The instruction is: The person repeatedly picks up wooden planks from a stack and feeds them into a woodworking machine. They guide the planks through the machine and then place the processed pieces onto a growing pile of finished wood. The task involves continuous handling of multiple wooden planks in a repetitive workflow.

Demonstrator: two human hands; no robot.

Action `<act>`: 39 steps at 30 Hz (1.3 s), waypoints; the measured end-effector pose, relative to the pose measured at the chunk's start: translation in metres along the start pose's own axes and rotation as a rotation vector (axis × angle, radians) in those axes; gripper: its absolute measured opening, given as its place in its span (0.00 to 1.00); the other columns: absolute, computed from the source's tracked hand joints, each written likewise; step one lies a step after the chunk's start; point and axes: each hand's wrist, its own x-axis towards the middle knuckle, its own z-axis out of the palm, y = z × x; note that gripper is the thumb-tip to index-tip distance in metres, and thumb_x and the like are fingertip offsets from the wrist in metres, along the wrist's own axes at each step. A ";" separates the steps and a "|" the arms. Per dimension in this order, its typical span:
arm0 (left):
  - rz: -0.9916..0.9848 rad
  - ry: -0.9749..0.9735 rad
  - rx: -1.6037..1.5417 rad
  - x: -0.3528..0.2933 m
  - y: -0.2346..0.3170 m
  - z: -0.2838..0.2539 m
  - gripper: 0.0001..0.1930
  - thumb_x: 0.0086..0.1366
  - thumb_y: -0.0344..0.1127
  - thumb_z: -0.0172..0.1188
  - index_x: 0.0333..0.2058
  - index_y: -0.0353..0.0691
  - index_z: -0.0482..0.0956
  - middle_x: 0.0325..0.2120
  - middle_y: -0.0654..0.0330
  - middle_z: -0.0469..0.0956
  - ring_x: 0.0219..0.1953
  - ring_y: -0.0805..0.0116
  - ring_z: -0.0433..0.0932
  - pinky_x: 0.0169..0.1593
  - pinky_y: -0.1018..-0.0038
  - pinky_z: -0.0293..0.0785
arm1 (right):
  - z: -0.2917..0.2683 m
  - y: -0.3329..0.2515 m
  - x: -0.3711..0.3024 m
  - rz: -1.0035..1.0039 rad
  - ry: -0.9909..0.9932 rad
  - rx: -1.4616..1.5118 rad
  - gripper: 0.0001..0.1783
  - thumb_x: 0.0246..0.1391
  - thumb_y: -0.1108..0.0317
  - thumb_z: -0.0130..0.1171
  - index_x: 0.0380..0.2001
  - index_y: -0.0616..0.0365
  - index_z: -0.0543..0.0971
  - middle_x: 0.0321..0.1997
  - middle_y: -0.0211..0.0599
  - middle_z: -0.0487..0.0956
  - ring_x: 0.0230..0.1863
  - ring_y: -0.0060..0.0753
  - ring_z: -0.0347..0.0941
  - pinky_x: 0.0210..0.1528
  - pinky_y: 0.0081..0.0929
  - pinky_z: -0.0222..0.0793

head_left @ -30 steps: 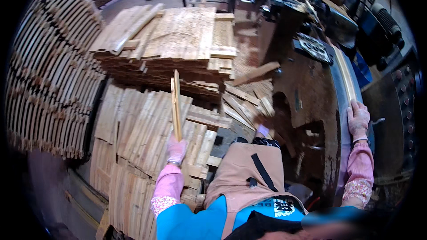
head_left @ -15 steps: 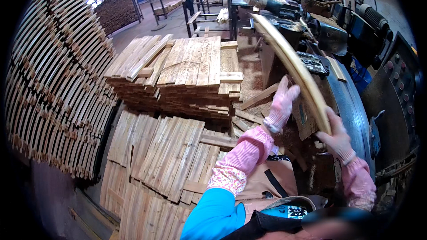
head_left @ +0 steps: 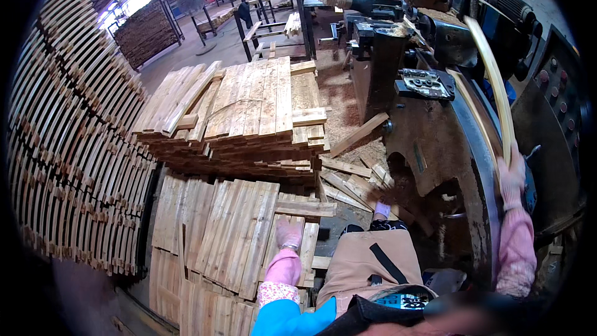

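Left hand (head_left: 289, 233) is at the low board pile (head_left: 239, 236); too small to tell whether its fingers are wide or gripping. Right hand (head_left: 512, 177) is closed on the near end of the wooden strip (head_left: 494, 74), which runs forward from it. Second strip (head_left: 471, 107) lies along the machine table (head_left: 476, 162), just left. Room: tall slat stack (head_left: 68, 149) far left, higher board pile (head_left: 249, 102) mid, control panel (head_left: 559, 99) far right.

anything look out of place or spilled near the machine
Yes: loose wood scraps lie jumbled at odd angles beside the machine, unlike the stacked boards lying in rows, and sawdust is scattered around the scraps.
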 end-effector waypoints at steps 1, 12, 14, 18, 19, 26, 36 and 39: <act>-0.037 0.064 0.201 0.003 -0.016 -0.004 0.52 0.57 0.63 0.64 0.72 0.38 0.57 0.72 0.45 0.59 0.75 0.48 0.53 0.76 0.58 0.46 | 0.024 -0.006 0.031 -0.038 0.033 0.081 0.38 0.59 0.59 0.63 0.72 0.44 0.64 0.56 0.51 0.75 0.58 0.56 0.72 0.60 0.47 0.68; -0.113 0.212 0.730 -0.012 -0.140 -0.034 0.37 0.64 0.38 0.62 0.70 0.52 0.59 0.66 0.60 0.62 0.69 0.60 0.60 0.64 0.44 0.60 | -0.003 -0.011 -0.008 -0.123 -0.139 0.092 0.34 0.64 0.63 0.57 0.72 0.55 0.63 0.62 0.53 0.73 0.64 0.54 0.69 0.69 0.41 0.61; -0.111 0.191 0.601 -0.012 -0.152 -0.034 0.37 0.63 0.36 0.62 0.70 0.49 0.59 0.63 0.57 0.67 0.66 0.57 0.66 0.62 0.48 0.65 | -0.050 -0.001 -0.062 0.054 -0.360 -0.032 0.33 0.66 0.62 0.57 0.71 0.55 0.65 0.64 0.51 0.72 0.64 0.53 0.67 0.70 0.42 0.59; -0.023 0.073 0.267 -0.058 -0.118 -0.082 0.38 0.62 0.34 0.61 0.70 0.43 0.58 0.52 0.46 0.78 0.53 0.46 0.80 0.55 0.55 0.77 | -0.112 0.034 -0.130 -0.077 -0.331 -0.178 0.29 0.65 0.63 0.58 0.67 0.60 0.70 0.66 0.49 0.71 0.66 0.52 0.65 0.72 0.42 0.57; -0.038 0.102 0.266 -0.057 -0.109 -0.103 0.37 0.61 0.33 0.61 0.69 0.42 0.59 0.52 0.44 0.78 0.52 0.43 0.80 0.54 0.53 0.78 | -0.116 0.055 -0.157 -0.031 -0.282 -0.173 0.28 0.64 0.63 0.58 0.66 0.61 0.72 0.67 0.50 0.71 0.67 0.52 0.65 0.72 0.42 0.57; -0.486 0.212 0.339 -0.015 -0.158 -0.239 0.25 0.64 0.37 0.62 0.58 0.41 0.70 0.44 0.48 0.85 0.48 0.50 0.85 0.49 0.57 0.83 | -0.058 0.026 -0.061 -0.268 -0.240 -0.223 0.19 0.65 0.63 0.59 0.55 0.61 0.80 0.57 0.50 0.79 0.60 0.52 0.72 0.65 0.42 0.66; -0.079 -0.524 0.978 -0.062 -0.116 -0.296 0.23 0.51 0.52 0.71 0.40 0.40 0.89 0.41 0.49 0.86 0.45 0.51 0.86 0.50 0.60 0.81 | 0.085 0.017 0.098 -0.239 -0.174 -0.289 0.24 0.67 0.52 0.54 0.62 0.47 0.77 0.62 0.46 0.77 0.63 0.49 0.71 0.66 0.42 0.65; -0.185 -0.460 0.715 -0.129 -0.113 -0.298 0.25 0.50 0.51 0.70 0.41 0.37 0.87 0.39 0.42 0.85 0.43 0.48 0.85 0.49 0.59 0.80 | 0.106 -0.013 0.126 -0.283 -0.154 -0.270 0.23 0.67 0.51 0.53 0.61 0.46 0.78 0.61 0.45 0.78 0.61 0.49 0.73 0.65 0.42 0.66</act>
